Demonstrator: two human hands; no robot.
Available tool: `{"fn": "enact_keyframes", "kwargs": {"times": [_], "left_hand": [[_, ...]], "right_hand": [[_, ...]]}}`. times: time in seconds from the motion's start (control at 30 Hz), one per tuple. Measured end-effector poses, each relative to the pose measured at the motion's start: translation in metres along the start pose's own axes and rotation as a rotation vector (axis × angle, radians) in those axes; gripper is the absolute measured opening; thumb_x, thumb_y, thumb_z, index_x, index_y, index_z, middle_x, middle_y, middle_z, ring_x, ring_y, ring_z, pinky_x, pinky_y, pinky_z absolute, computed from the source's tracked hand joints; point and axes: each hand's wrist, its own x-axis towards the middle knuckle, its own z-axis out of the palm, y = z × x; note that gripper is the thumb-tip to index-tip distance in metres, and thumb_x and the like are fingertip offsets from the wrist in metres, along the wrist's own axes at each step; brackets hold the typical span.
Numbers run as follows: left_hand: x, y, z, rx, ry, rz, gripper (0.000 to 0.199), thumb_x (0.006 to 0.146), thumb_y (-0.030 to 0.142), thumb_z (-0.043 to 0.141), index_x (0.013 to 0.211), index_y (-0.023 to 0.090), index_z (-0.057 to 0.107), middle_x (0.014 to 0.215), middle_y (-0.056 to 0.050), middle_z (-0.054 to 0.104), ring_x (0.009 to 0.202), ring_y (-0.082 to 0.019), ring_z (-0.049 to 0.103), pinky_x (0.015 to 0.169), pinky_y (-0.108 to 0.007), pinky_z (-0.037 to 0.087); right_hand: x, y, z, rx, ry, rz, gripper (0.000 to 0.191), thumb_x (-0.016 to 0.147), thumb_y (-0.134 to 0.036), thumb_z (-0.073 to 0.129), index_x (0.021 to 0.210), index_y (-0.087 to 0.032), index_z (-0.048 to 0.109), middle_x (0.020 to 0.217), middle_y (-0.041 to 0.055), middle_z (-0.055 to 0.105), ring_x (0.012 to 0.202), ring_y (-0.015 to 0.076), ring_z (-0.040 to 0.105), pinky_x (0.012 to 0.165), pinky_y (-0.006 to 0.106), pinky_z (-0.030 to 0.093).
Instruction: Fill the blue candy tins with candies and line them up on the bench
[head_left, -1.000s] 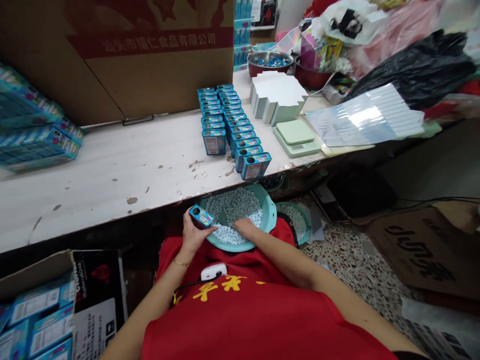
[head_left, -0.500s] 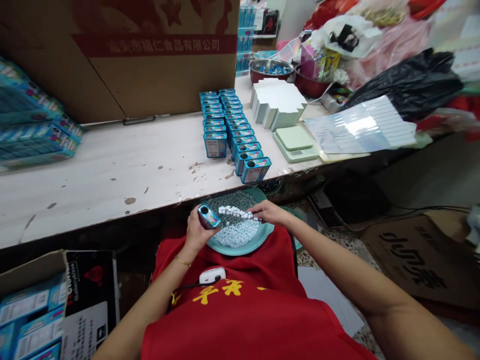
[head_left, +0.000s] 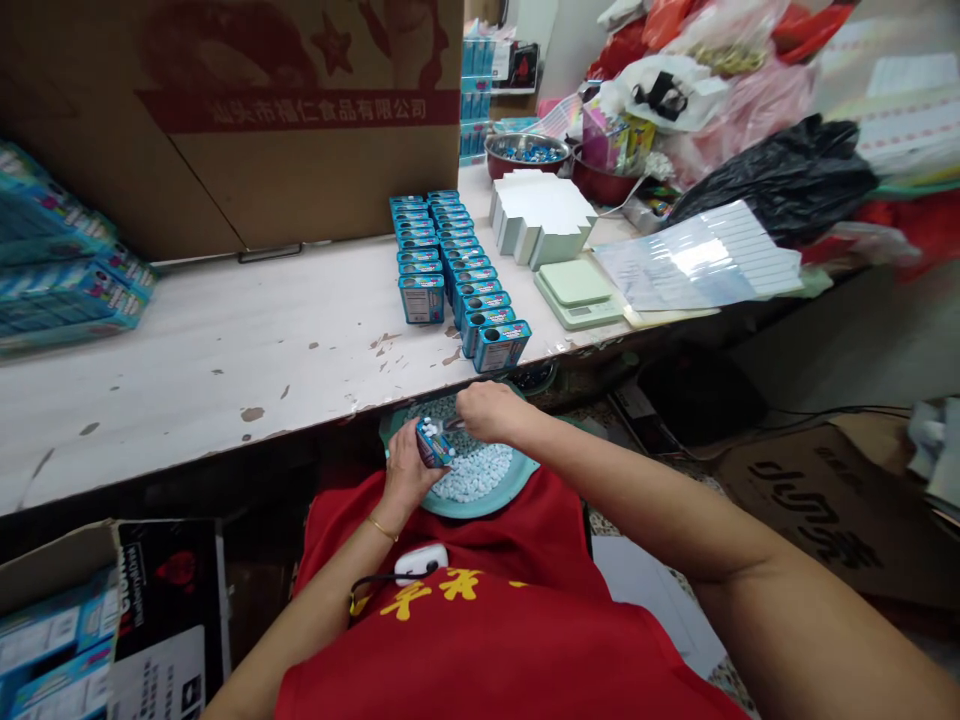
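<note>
My left hand (head_left: 407, 472) is wrapped round a small blue tin (head_left: 436, 452), held tilted over the bowl, with white pellets heaped at its opening. Close beside it, my right hand (head_left: 489, 410) is closed on the handle of a scoop (head_left: 454, 425), whose end reaches the tin's opening. Most of the scoop is hidden by the hand. Below both hands, a turquoise bowl (head_left: 529, 470) holds many pale pellets (head_left: 476, 476) and rests at my lap against the red apron (head_left: 480, 560).
On the white table (head_left: 187, 350) stand two rows of blue tins (head_left: 502, 345). A pale green scale (head_left: 577, 290), white stacked card (head_left: 544, 205) and plastic sheets (head_left: 697, 260) lie to the right. A large carton (head_left: 300, 180) stands behind; an open box (head_left: 165, 620) is lower left.
My right hand has moved left and turned over, tipping the loaded scoop at the tin. White pellets now show on the tin's opening, and the tin is tilted more.
</note>
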Motion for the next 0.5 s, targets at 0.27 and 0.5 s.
{"fn": "enact_keyframes", "kwargs": {"times": [0.27,0.5], "left_hand": [[0.002,-0.007,-0.016,-0.045,0.063,-0.08,0.088,0.054,0.044,0.071,0.127,0.015,0.033,0.121,-0.016,0.047,0.115,-0.032,0.044,0.097,-0.048,0.037],[0.005,-0.022,-0.019,-0.108,0.034,-0.124,0.077,0.047,0.04,0.071,0.118,0.022,0.045,0.119,-0.011,0.053,0.113,-0.033,0.049,0.096,-0.045,0.04]], "right_hand": [[-0.01,0.055,0.048,0.106,0.16,0.025,0.028,0.077,-0.014,0.044,0.093,-0.021,0.067,0.095,0.0098,0.067,0.092,0.0232,0.061,0.077,0.03,0.043],[0.042,0.052,0.168,0.229,0.168,0.217,0.037,0.073,-0.003,0.039,0.091,-0.016,0.068,0.099,0.0176,0.065,0.095,0.0272,0.06,0.075,0.036,0.045]]}}
